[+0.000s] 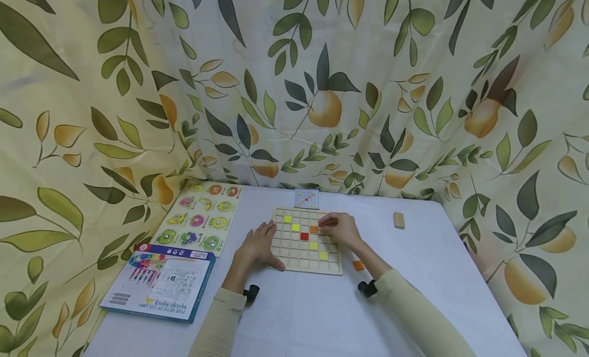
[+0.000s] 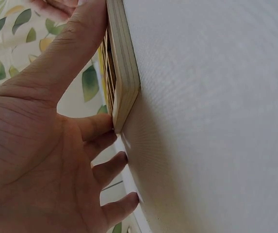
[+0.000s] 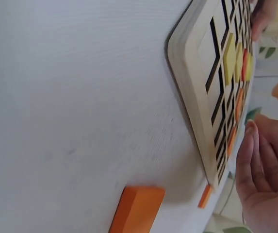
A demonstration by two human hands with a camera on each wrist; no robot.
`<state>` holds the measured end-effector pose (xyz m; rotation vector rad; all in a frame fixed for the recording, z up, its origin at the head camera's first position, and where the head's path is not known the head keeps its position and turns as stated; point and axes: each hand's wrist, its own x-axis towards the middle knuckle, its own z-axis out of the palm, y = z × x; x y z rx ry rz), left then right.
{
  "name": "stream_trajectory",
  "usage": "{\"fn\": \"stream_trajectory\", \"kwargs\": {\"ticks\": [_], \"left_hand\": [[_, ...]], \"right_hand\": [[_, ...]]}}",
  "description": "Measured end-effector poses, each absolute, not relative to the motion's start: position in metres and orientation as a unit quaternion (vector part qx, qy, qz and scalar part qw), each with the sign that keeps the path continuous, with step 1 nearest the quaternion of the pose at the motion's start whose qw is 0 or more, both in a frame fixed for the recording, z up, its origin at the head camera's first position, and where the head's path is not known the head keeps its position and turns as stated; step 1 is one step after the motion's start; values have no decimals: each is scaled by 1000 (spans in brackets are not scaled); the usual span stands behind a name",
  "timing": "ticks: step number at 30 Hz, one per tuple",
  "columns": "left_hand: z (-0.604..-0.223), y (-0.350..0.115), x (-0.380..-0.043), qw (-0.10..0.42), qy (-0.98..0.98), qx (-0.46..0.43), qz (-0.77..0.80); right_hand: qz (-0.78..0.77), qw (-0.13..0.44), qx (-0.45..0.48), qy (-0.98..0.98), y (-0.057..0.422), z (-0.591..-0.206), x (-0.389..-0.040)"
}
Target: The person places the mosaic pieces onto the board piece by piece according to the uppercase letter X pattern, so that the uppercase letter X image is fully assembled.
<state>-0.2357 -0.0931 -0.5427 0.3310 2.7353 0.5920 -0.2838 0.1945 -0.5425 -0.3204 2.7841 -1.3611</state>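
Leaf-patterned curtains (image 1: 349,40) surround a white surface (image 1: 285,316). The right wrist view shows two loose orange tiles (image 3: 139,208), the head view one. The left grip (image 1: 258,245), spread, touches the left side of the gridded board (image 1: 303,254); the right grip (image 1: 342,228) holds its fingertips together over the board's right half, whether pinching anything I cannot tell.

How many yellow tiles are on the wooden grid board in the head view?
4: one yellow tile and another up-left of the red tile, a third and fourth down-right of it. The right hand may hide others.
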Motion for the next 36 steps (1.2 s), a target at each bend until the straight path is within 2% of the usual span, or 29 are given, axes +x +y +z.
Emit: {"fn": "stream_trajectory", "kwargs": {"ticks": [9,19,29,36], "left_hand": [[-546,-94,-237,154,959,122,204],[-545,-93,-237,153,959,123,204],[-544,-95,-237,156,957,132,206],[-545,-94,-237,156,958,131,200]], "right_hand": [[-420,-11,-110,901,220,-532,-261],[-386,-1,-96,917,250,-533,-236],[-365,85,-95,922,276,-536,-217],[-330,90,-96,935,287,-542,-209]]}}
